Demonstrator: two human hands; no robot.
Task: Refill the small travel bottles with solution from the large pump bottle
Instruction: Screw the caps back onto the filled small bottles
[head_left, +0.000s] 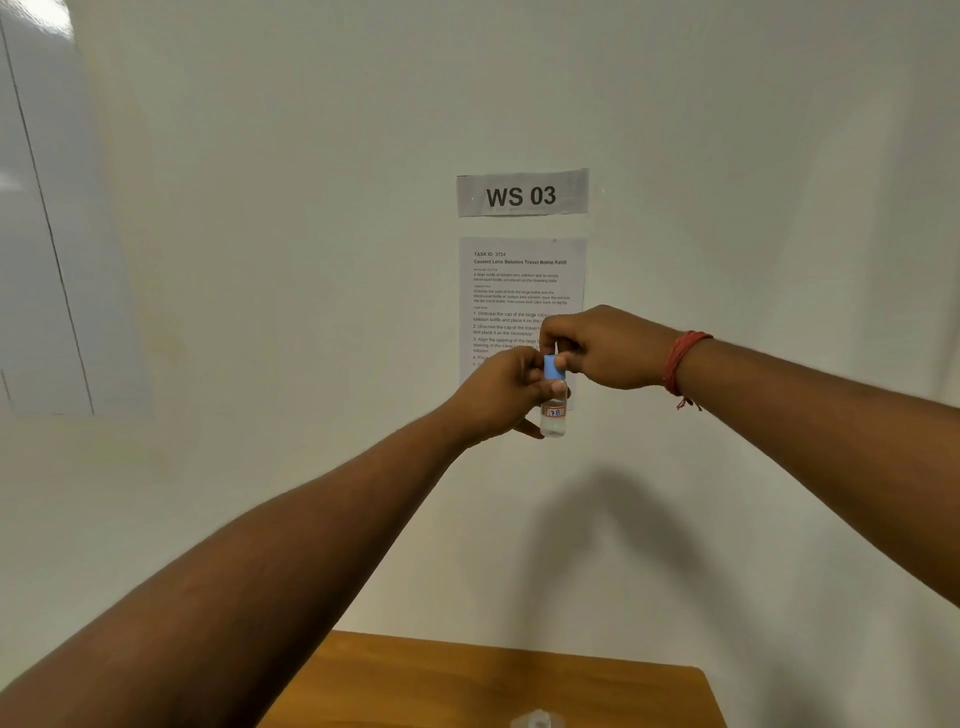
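A small clear travel bottle (554, 415) with a handwritten label is held up in front of the wall, upright, at about chest height. My left hand (501, 397) grips its body from the left. My right hand (602, 348) comes in from the right, and its fingertips pinch the blue cap (551, 367) on top of the bottle. Both arms are stretched forward. The large pump bottle shows only as a pale blurred top (537, 719) at the bottom edge of the frame.
A wooden table (467, 686) lies below, close to the white wall. On the wall hang a "WS 03" sign (522, 193) and a printed task sheet (519, 280) behind my hands. A red thread band circles my right wrist (683, 364).
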